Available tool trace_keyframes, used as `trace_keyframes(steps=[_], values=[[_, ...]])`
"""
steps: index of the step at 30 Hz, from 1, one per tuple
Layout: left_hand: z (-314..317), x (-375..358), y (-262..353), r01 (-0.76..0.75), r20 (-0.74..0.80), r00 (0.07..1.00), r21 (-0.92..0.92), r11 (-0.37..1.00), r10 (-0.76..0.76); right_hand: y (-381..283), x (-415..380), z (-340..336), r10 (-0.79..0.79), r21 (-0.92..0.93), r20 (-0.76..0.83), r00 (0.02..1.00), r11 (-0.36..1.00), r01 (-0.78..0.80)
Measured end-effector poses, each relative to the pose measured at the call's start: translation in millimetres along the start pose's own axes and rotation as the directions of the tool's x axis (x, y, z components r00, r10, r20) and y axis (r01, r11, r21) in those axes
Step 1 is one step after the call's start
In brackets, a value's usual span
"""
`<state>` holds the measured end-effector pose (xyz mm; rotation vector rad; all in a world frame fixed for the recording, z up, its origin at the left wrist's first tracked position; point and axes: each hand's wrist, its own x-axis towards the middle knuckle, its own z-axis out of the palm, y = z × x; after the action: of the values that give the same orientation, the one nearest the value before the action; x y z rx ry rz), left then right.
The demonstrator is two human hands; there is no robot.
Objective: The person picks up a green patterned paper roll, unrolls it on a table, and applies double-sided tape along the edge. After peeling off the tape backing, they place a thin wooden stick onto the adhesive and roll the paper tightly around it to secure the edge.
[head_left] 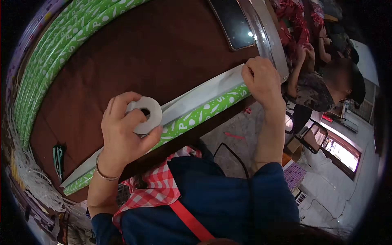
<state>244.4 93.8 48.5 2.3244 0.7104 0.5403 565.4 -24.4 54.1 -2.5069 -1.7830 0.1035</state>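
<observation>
My left hand [122,132] is curled around a roll of white tape [154,113], with fingers at its rim and core. Below the tape lies a long strip of green printed wrapping sheet [200,114], partly rolled, with white vegetable shapes and letters outside and a plain white inside. It runs slantwise along the table's near edge. At its upper right end, my right hand [263,81] has its fingers closed on the sheet. My left hand and forearm hide part of the strip.
Finished-looking green printed rolls [53,53] curve along the table's far left. A dark phone [237,26] lies at the top, beside clear plastic [261,34]. A box cutter [59,160] rests at lower left near white plastic strings [34,173]. Another person [316,90] sits at right with red material.
</observation>
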Motion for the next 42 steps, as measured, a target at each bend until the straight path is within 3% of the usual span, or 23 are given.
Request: trace_keyframes(steps=[8, 10, 17, 22, 24, 29, 32, 34, 37, 42], values=[[0.1, 0.2, -0.4, 0.016, -0.002, 1.0, 0.04, 0.999, -0.016, -2.7, 1.2, -0.1, 0.016, -0.024, -0.003, 1.0, 1.0, -0.016], [-0.5, 0.0, -1.1, 0.018, -0.004, 1.0, 0.047, 0.999, -0.018, -2.3, 1.7, 0.2, -0.073, -0.037, -0.073, 0.995, 0.997, 0.07], [-0.4, -1.6, -1.5, 0.053, -0.029, 0.998, 0.065, 0.996, -0.052, -2.1, 1.2, 0.6, -0.097, -0.074, -0.076, 0.992, 0.993, 0.091], [-1.8, -2.2, -1.8, 0.05, -0.025, 0.999, 0.062, 0.997, -0.048, -2.7, -0.7, 1.4, -0.077, -0.134, -0.114, 0.99, 0.989, 0.062], [-3.8, -2.8, 0.3, 0.125, 0.033, 0.991, 0.04, 0.991, -0.126, -5.1, -0.8, 0.0, -0.057, -0.159, -0.117, 0.992, 0.987, 0.038], [-1.7, -3.2, -2.6, 0.071, -0.026, 0.997, 0.039, 0.997, -0.07, -4.2, -1.5, -7.7, 0.025, -0.205, -0.073, 0.997, 0.978, -0.039], [1.0, -2.5, -4.0, 0.038, -0.07, 0.997, 0.045, 0.998, -0.035, -3.5, -2.5, -5.5, -0.048, -0.172, -0.141, 0.989, 0.985, 0.023], [1.3, -2.3, -4.6, 0.04, -0.068, 0.997, 0.048, 0.998, -0.037, -2.0, 0.2, -1.2, -0.17, -0.141, -0.152, 0.974, 0.979, 0.149], [0.9, -2.3, -5.6, 0.045, -0.078, 0.996, 0.039, 0.998, -0.042, -0.8, 2.9, 2.8, -0.19, 0.003, -0.165, 0.968, 0.981, 0.193], [0.7, -2.7, -7.6, 0.062, -0.097, 0.994, 0.03, 0.998, -0.059, -2.8, 3.4, -3.1, -0.142, 0.063, -0.09, 0.986, 0.987, 0.148]])
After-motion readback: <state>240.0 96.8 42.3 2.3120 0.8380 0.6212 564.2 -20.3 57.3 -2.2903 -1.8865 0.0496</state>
